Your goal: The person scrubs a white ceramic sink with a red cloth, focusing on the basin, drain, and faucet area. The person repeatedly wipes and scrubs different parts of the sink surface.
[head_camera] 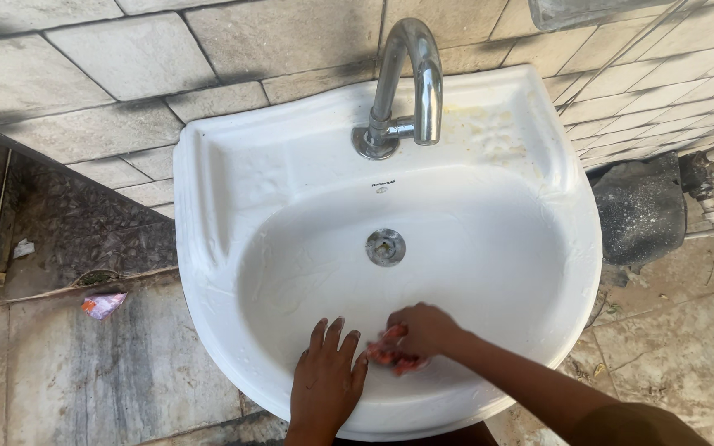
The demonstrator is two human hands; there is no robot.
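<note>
White wall-hung washbasin, chrome tap at the back, no water running as far as I can see. Left hand lies flat on the near inner wall of the basin, fingers spread and straight, holding nothing. Right hand is closed around a small red-orange scrub pad, pressing it against the basin's near wall just beside the left hand. Drain sits in the middle, uncovered. Bowl surface looks mostly white with a soapy sheen; yellowish staining remains on the ledge right of the tap, so that part looks unscrubbed. Scrubbing appears mid-way, rinse not done. A crumpled pink wrapper lies on the stone floor left of the basin.
</note>
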